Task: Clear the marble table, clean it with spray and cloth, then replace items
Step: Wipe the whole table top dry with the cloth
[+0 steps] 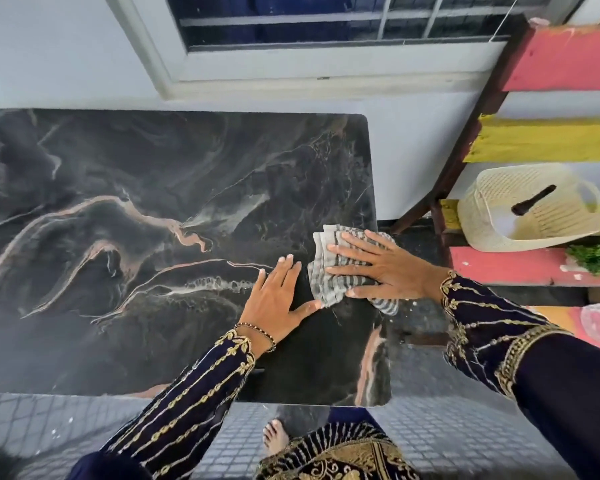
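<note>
1. Your right hand (385, 268) lies flat, fingers spread, pressing down on the cloth (329, 271); it is not gripping it.
2. The cloth is a crumpled, grey-and-white striped weave. It sits under your right palm at the table's right edge, with its tail hanging just past the edge.
3. Your left hand (278, 299) is open and flat on the bare stone just left of the cloth, thumb tip touching the cloth's fringe.
4. The marble table (136, 209) is a glossy dark slab with rounded corners and pink-white veins running to the left of both hands.
5. Beyond your right hand stands a painted slat rack (561, 60) with rough pink and yellow boards.
6. A cream woven-plastic basket (492, 216) sits on the rack, with a dark stick-like item (533, 199) inside; I can't tell what it is.
</note>
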